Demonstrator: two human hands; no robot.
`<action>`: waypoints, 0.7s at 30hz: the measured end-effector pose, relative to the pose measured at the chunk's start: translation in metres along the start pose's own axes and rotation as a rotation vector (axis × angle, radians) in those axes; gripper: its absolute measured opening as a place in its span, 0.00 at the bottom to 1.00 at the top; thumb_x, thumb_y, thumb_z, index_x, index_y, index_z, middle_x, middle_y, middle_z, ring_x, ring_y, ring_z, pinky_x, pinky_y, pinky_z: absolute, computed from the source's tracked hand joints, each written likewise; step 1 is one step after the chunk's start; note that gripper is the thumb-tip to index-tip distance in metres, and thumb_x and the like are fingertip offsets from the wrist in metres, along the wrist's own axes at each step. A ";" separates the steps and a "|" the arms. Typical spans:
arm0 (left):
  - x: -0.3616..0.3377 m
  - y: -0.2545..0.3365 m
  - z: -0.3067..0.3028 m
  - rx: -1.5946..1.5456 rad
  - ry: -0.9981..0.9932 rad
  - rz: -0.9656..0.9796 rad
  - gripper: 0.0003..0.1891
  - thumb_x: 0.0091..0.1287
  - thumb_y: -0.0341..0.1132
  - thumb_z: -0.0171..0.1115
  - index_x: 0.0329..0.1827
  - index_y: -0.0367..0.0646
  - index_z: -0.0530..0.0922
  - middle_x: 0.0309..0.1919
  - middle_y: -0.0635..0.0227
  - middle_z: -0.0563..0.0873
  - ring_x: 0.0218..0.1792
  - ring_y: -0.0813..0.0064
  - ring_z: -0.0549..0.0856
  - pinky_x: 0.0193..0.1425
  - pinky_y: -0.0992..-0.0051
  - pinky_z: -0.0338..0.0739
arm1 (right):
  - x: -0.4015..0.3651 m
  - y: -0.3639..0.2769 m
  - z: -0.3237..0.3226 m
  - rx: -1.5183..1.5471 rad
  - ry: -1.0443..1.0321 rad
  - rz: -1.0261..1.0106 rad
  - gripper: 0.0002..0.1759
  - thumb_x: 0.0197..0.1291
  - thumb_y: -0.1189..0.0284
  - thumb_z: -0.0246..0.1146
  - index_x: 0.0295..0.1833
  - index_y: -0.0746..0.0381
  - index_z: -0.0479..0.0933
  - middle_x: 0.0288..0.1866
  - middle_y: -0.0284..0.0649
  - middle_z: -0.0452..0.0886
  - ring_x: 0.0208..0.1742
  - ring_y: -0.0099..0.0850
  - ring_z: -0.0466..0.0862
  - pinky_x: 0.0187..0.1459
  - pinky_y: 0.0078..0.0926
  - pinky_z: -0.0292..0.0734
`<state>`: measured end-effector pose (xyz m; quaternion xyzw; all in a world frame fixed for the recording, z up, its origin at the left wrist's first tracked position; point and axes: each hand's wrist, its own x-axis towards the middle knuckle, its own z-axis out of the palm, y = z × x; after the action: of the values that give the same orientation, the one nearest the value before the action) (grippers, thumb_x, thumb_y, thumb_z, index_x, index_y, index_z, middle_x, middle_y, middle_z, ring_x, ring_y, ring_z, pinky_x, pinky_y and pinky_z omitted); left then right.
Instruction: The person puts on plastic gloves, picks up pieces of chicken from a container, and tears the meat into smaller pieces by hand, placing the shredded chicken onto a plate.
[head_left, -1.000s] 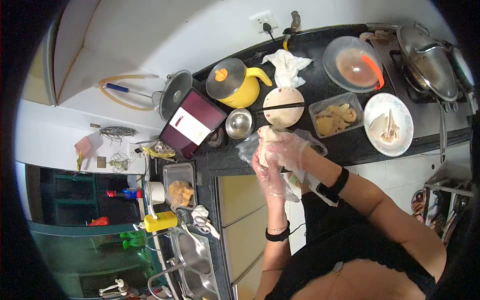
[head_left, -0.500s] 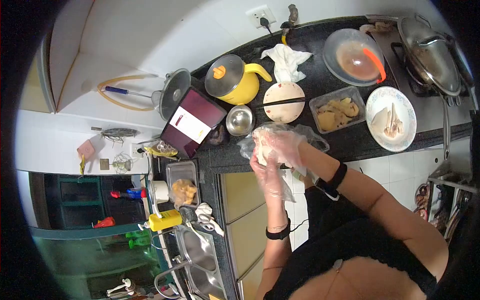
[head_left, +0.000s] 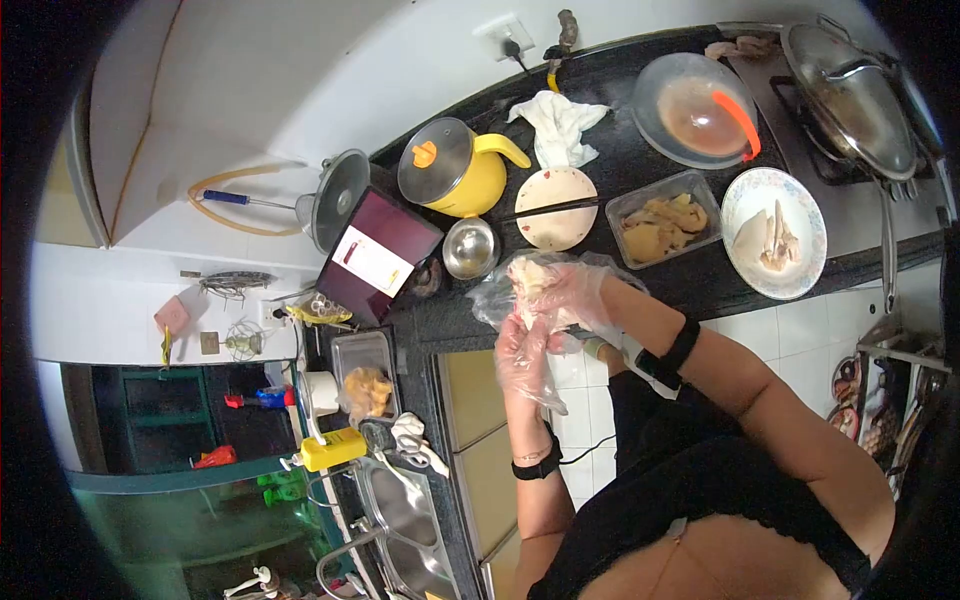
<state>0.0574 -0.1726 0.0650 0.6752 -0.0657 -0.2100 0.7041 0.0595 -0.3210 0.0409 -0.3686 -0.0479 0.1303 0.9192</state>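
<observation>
Both hands wear clear plastic gloves and meet at the counter's front edge. My left hand (head_left: 524, 358) has its fingers closed on the lower end of a pale piece of meat (head_left: 530, 280). From the right, my right hand (head_left: 572, 290) wraps round the same piece, its fingertips partly hidden by the crinkled plastic. Just beyond the hands lie a round white plate (head_left: 570, 230) with dark chopsticks across it and a small metal bowl (head_left: 470, 248). To the right is a clear tray (head_left: 625, 205) of yellowish meat pieces, then a patterned plate (head_left: 810, 215) with bones.
A yellow pot (head_left: 487, 185), a white cloth (head_left: 563, 130) and a translucent bowl (head_left: 655, 90) with an orange-red strip stand farther back. A tablet (head_left: 400, 235) leans at the left. The lidded pan (head_left: 850, 110) sits at the far right, the sink (head_left: 405, 505) at lower left.
My left hand has shifted slightly left and down along the meat. The view has moved a little, so the counter items appear slightly farther left.
</observation>
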 end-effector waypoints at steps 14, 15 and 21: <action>-0.003 -0.009 0.013 -0.098 -0.033 0.050 0.14 0.62 0.26 0.55 0.51 0.34 0.70 0.38 0.66 0.79 0.30 0.81 0.79 0.32 0.81 0.76 | -0.008 0.001 -0.003 -0.323 0.197 -0.081 0.22 0.55 0.64 0.60 0.55 0.60 0.71 0.47 0.36 0.77 0.48 0.24 0.74 0.52 0.24 0.67; -0.003 -0.007 0.013 -0.098 -0.032 0.050 0.14 0.62 0.26 0.55 0.51 0.34 0.70 0.38 0.66 0.79 0.30 0.81 0.79 0.32 0.81 0.76 | -0.006 0.004 -0.005 -0.422 0.237 -0.098 0.22 0.56 0.63 0.59 0.55 0.60 0.71 0.49 0.36 0.77 0.49 0.24 0.74 0.53 0.24 0.67; -0.003 0.000 0.009 -0.103 0.025 -0.066 0.12 0.61 0.25 0.55 0.47 0.35 0.73 0.34 0.69 0.79 0.28 0.83 0.75 0.31 0.82 0.73 | -0.018 -0.024 0.016 -0.739 0.298 0.033 0.22 0.58 0.58 0.55 0.54 0.60 0.72 0.47 0.37 0.78 0.48 0.24 0.74 0.52 0.24 0.67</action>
<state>0.0517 -0.1799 0.0660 0.6424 -0.0238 -0.2277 0.7314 0.0444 -0.3318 0.0693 -0.6901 0.0484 0.0640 0.7192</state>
